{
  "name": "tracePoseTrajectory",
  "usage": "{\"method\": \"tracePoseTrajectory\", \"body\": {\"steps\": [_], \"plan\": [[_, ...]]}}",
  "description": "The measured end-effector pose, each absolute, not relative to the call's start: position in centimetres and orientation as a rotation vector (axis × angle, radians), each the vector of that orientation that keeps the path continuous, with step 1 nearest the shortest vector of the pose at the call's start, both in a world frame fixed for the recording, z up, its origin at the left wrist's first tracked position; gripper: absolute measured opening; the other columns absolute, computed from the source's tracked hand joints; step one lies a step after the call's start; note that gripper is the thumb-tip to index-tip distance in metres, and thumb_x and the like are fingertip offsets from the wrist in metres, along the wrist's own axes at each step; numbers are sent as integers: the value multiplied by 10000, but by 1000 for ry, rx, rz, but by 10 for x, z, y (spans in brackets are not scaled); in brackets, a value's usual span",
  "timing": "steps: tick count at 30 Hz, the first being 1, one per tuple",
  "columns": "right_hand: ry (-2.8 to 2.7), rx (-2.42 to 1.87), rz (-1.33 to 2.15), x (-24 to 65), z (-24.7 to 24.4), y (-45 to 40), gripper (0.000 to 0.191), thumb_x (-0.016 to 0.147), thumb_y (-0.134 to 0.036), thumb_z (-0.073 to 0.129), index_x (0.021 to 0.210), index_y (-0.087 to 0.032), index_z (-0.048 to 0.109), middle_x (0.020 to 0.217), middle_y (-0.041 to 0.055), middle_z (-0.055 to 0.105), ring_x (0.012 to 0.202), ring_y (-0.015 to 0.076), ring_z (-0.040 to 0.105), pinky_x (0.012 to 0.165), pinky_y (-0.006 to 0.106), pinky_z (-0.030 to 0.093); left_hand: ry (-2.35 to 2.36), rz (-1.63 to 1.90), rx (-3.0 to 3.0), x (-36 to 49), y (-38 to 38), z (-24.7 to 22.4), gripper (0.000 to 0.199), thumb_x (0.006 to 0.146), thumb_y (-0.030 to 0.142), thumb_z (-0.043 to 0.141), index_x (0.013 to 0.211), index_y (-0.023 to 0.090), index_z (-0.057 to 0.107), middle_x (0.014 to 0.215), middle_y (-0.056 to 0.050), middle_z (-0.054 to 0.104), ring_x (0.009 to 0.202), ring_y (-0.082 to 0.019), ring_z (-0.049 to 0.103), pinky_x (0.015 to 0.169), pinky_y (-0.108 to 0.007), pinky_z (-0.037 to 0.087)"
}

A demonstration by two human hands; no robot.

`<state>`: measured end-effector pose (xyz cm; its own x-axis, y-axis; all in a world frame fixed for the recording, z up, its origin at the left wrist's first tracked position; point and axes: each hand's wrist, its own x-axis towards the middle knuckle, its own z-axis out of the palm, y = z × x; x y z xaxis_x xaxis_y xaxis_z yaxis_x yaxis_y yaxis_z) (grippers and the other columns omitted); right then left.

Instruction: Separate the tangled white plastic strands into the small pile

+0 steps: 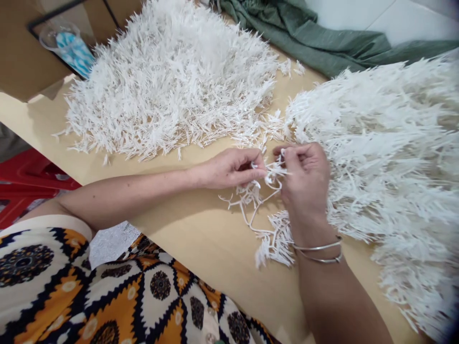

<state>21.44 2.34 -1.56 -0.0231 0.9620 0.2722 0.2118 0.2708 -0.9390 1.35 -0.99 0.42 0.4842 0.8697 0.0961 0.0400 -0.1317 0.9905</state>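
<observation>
Close together above the table, my left hand [233,168] and my right hand [306,174] both pinch a tangle of thin white branched sprigs [274,176]. The thumb and forefinger of my left hand close on its left side. On the other side, my right hand curls its fingers round the strands, partly hiding them. Thin white stems [249,217] hang below the fingers. They lead to a feathery white cluster [278,239] lying beside my right wrist; I cannot tell whether it is joined to the held sprigs.
A wide heap of short white sprigs [172,86] covers the far table [193,234]. Longer white fronds [387,153] are piled at the right. Dark green cloth [308,38] lies behind. A cardboard box [17,43] and a clear cup [59,36] stand far left, above a red stool [32,181].
</observation>
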Motion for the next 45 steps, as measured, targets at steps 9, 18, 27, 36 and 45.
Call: {"method": "tracePoseTrajectory", "body": {"steps": [9, 18, 27, 36, 45], "plan": [[-1423, -1069, 858, 215, -15, 27, 73, 978, -330, 741, 957, -261, 752, 952, -6, 777, 933, 173, 740, 964, 400, 582, 858, 984, 1434, 16, -10, 0, 405, 986, 554, 689, 979, 159, 603, 782, 17, 609, 625, -65, 611, 600, -215, 498], [-1531, -1019, 806, 217, -9, 26, 315, 1005, -349, 716, 1318, -316, 737, 1355, 53, 756, 1281, 234, 712, 1186, 524, 531, 874, 1021, 1375, 17, -9, 1, 485, 926, 639, 727, 951, 174, 594, 711, 38, 575, 595, -61, 551, 569, -212, 456], [-1839, -949, 603, 209, 5, 10, 73, 983, -344, 752, 1009, -279, 772, 1030, 34, 778, 1056, 232, 741, 1022, 494, 581, 901, 1023, 1352, 18, -8, 0, 428, 939, 574, 729, 990, 161, 629, 662, 65, 532, 554, -52, 475, 534, -212, 372], [-1777, -1095, 705, 203, -2, 8, 238, 1027, -429, 672, 859, -262, 674, 737, -35, 624, 670, 147, 559, 676, 344, 521, 832, 947, 1382, 10, 0, 5, 371, 976, 508, 676, 947, 139, 642, 724, 40, 549, 625, -65, 505, 615, -221, 411], [-1462, -1191, 841, 219, -18, 31, 219, 995, -442, 717, 918, -238, 689, 843, -5, 744, 816, 168, 722, 870, 394, 599, 819, 870, 1475, 13, -10, 5, 368, 985, 511, 664, 1006, 144, 652, 734, 32, 576, 618, -74, 501, 603, -227, 401]]}}
